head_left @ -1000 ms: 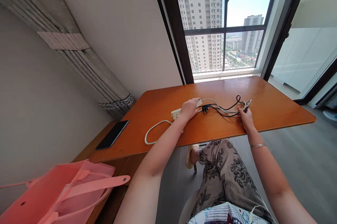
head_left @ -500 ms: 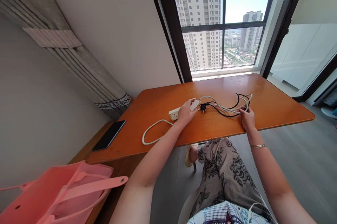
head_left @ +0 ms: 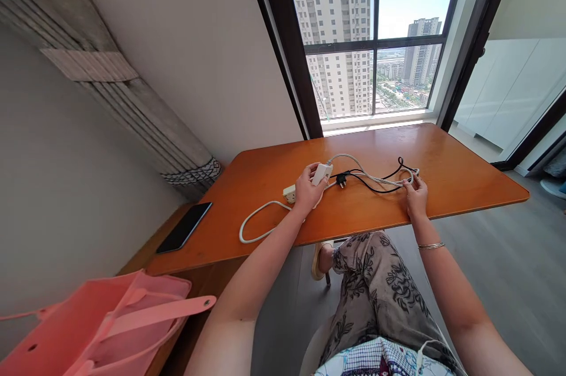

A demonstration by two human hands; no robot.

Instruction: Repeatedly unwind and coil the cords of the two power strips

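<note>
My left hand (head_left: 308, 188) is closed around a white charger (head_left: 322, 173), held just above the table, with a thin white cable (head_left: 354, 159) arching from its top toward the right. Under and behind that hand lies a white power strip (head_left: 289, 193), mostly covered; its thick white cord (head_left: 247, 220) loops to the left. My right hand (head_left: 415, 194) pinches the bundled far end of the white cable near the table's front edge. Between the hands a black three-pin plug (head_left: 341, 180) rests on the table, its black cord (head_left: 375, 190) tangled with the white cable.
The brown wooden table (head_left: 265, 170) stands against the window. A dark phone (head_left: 184, 227) lies at its left side. At lower left sits a pink bag (head_left: 101, 323) with its strap sticking out. My legs (head_left: 375, 293) are below the front edge.
My left hand has drawn the charger slightly left and lifted it, tilting it more upright. The white cable arches higher, and the loops by my right hand have shifted and tightened.
</note>
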